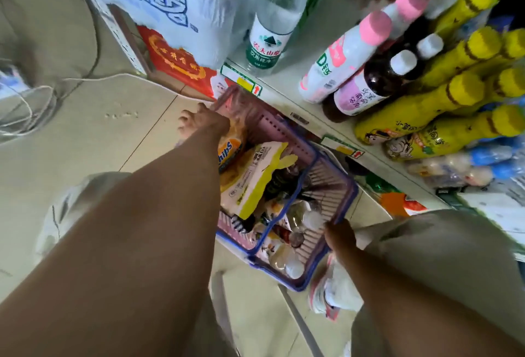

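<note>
The full basket (284,129) is low over the floor (113,135) beside the shelf (287,100); the right hand (341,238) curls round its near rim, the left hand (203,122) is at the far corner, grip unclear; lift both ends level so nothing spills.

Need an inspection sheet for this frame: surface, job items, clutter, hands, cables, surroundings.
Surface: pale tiled floor; the basket stands on it.
Job's things: pink basket with a blue rim, beside the shelf foot, full of snacks, including a chips bag and a yellow-white pack.
Clutter: red box on the floor by the shelf.
Hands: left hand at the basket's far corner, grip blurred; right hand grips the near rim.
Cables: white cable on the floor at left.
Surroundings: shelf carrying a water bottle and yellow bottles.
</note>
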Demonstrator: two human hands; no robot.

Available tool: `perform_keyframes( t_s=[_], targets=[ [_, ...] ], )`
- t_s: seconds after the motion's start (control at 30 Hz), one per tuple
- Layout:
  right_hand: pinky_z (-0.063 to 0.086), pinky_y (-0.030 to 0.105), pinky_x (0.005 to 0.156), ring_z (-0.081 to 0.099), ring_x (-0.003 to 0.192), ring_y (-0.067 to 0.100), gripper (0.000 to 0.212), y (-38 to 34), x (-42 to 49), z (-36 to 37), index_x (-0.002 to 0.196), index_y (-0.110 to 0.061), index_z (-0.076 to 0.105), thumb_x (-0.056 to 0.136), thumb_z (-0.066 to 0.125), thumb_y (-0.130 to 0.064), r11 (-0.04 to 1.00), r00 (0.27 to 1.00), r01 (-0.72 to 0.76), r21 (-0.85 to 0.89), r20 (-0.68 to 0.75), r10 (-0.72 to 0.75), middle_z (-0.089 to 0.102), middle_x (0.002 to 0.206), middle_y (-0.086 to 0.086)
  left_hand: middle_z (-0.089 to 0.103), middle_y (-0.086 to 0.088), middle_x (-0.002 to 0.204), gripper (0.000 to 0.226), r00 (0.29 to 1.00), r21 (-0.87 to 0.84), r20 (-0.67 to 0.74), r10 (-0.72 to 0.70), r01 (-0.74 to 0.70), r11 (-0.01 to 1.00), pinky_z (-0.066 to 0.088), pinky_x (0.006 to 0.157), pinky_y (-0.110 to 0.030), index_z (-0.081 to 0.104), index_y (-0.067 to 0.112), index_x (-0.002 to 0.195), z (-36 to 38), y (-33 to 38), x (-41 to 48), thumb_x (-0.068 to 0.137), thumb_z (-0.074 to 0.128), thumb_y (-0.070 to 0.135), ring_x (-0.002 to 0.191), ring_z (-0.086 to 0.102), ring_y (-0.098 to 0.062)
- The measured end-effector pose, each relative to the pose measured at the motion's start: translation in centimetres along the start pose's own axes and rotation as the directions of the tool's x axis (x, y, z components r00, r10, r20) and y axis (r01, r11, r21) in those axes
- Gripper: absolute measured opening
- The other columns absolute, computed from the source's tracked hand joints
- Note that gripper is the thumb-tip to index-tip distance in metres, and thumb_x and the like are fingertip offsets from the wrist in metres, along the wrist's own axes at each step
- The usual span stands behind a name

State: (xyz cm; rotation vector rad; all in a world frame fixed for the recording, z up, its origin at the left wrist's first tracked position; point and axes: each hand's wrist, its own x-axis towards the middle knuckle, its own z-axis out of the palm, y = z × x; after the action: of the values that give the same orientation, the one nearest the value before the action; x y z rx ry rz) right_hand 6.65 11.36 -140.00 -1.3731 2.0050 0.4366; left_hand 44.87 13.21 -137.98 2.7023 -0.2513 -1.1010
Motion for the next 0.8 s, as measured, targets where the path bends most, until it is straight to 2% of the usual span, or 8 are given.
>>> perform_keyframes(
  t_s=[0.2, 0.3, 0.37, 0.47, 0.6, 0.7, 0.73, 0.8],
  targets=[
    [0.046, 0.035, 0.086, 0.064, 0.112, 0.039, 0.03, -2.5, -5.8, -3.3, 0.123, -0.002, 0.059, 0.099, 0.062, -0.019, 0.992, 0.992, 0.124, -0.039, 0.035, -0.122, 0.067, 0.119, 0.021, 0.06, -0.017, 0.135, 0.052, 0.971, -0.282, -0.089, -0.22, 0.188, 0.941, 0.043, 0.106, -0.044, 0.062, 0.013, 0.133, -6.4, -7.3, -0.5, 0.083, 0.067, 0.024, 0.131, 0.052, -0.037],
    [0.047, 0.035, 0.087, 0.064, 0.111, 0.039, 0.027, -6.5, -9.9, -5.9, 0.122, -0.006, 0.057, 0.101, 0.058, -0.021, 0.968, 0.97, 0.243, -0.056, 0.03, -0.241, 0.067, 0.119, 0.018, 0.069, -0.017, 0.107, 0.047, 0.975, -0.529, -0.042, -0.219, 0.164, 0.833, 0.055, 0.083, -0.036, 0.068, 0.016, 0.114, -11.8, -13.6, -4.6, 0.066, 0.066, 0.02, 0.102, 0.066, -0.036],
    [0.05, 0.041, 0.091, 0.064, 0.111, 0.041, 0.03, -10.0, -13.1, -7.3, 0.126, -0.007, 0.053, 0.102, 0.055, -0.025, 0.951, 0.954, 0.299, -0.082, 0.047, -0.296, 0.067, 0.12, 0.02, 0.06, -0.016, 0.082, 0.037, 0.973, -0.672, -0.006, -0.23, 0.166, 0.722, 0.04, 0.058, -0.027, 0.066, 0.017, 0.098, -16.1, -17.7, -9.3, 0.062, 0.069, 0.012, 0.072, 0.056, -0.027],
    [0.055, 0.043, 0.081, 0.069, 0.096, 0.037, 0.038, -16.2, -18.3, -9.0, 0.12, -0.012, 0.057, 0.098, 0.055, -0.042, 0.893, 0.908, 0.416, -0.171, 0.129, -0.399, 0.071, 0.108, 0.014, 0.047, -0.009, 0.066, 0.034, 0.957, -0.738, 0.021, -0.289, 0.21, 0.641, 0.029, 0.048, -0.027, 0.062, 0.018, 0.098, -21.8, -22.5, -15.8, 0.074, 0.067, -0.005, 0.049, 0.042, -0.019],
    [0.046, 0.033, 0.068, 0.064, 0.08, 0.025, 0.02, -24.0, -26.5, -11.0, 0.108, -0.018, 0.063, 0.097, 0.061, -0.035, 0.779, 0.797, 0.598, -0.191, 0.245, -0.552, 0.069, 0.093, 0.002, 0.048, -0.006, 0.058, 0.048, 0.914, -0.799, 0.018, -0.405, 0.256, 0.543, 0.027, 0.047, -0.024, 0.061, 0.018, 0.114, -30.3, -28.1, -21.6, 0.074, 0.065, -0.008, 0.047, 0.038, -0.02],
    [0.05, 0.031, 0.076, 0.067, 0.089, 0.023, 0.008, -29.5, -33.8, -12.7, 0.104, -0.025, 0.066, 0.098, 0.065, -0.031, 0.678, 0.683, 0.72, -0.146, 0.321, -0.656, 0.071, 0.093, -0.003, 0.058, -0.006, 0.063, 0.047, 0.899, -0.784, -0.064, -0.433, 0.224, 0.579, 0.036, 0.046, -0.027, 0.058, 0.014, 0.114, -37.3, -32.4, -24.8, 0.07, 0.071, 0.006, 0.05, 0.044, -0.022],
    [0.049, 0.023, 0.071, 0.066, 0.084, 0.021, 0.003, -31.4, -36.7, -13.2, 0.097, -0.026, 0.065, 0.099, 0.065, -0.029, 0.639, 0.645, 0.756, -0.146, 0.337, -0.686, 0.068, 0.086, -0.006, 0.059, -0.009, 0.067, 0.042, 0.891, -0.769, -0.091, -0.446, 0.221, 0.599, 0.04, 0.048, -0.028, 0.057, 0.011, 0.114, -39.6, -33.7, -25.7, 0.075, 0.071, 0.002, 0.053, 0.047, -0.024],
    [0.038, 0.007, 0.056, 0.057, 0.067, 0.01, 0.02, -34.9, -42.4, -14.3, 0.082, -0.028, 0.057, 0.099, 0.066, -0.023, 0.551, 0.57, 0.818, -0.162, 0.347, -0.744, 0.058, 0.073, -0.013, 0.062, -0.02, 0.078, 0.037, 0.887, -0.74, -0.142, -0.44, 0.2, 0.642, 0.05, 0.06, -0.04, 0.055, 0.01, 0.109, -44.2, -36.4, -26.8, 0.076, 0.071, 0.006, 0.06, 0.053, -0.032]
  ],
)
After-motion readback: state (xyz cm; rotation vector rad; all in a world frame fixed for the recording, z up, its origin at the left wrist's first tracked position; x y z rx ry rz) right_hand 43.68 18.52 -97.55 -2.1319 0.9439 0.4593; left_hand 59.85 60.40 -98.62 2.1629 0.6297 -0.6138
